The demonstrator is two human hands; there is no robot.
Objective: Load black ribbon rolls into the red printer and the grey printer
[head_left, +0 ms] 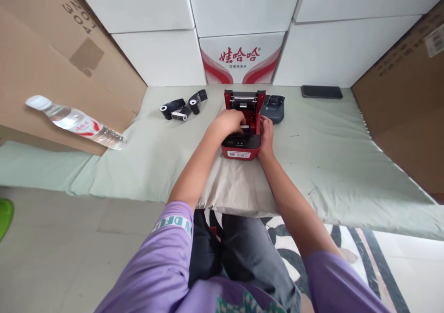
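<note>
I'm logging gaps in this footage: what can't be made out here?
Head: inside of the red device, partly hidden by the left hand.
Head: print on white label, too small.
Head: left part of dark device, behind the red one.
Head: green object, cut off by left edge.

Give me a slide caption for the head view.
Left hand inside an open red-and-black printer, right hand against its side, black ribbon rolls to the left.

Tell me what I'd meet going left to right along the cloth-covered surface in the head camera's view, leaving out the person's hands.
Clear water bottle, black rolls, red-and-black device with its lid raised, dark blue device, dark phone-like slab.
</note>
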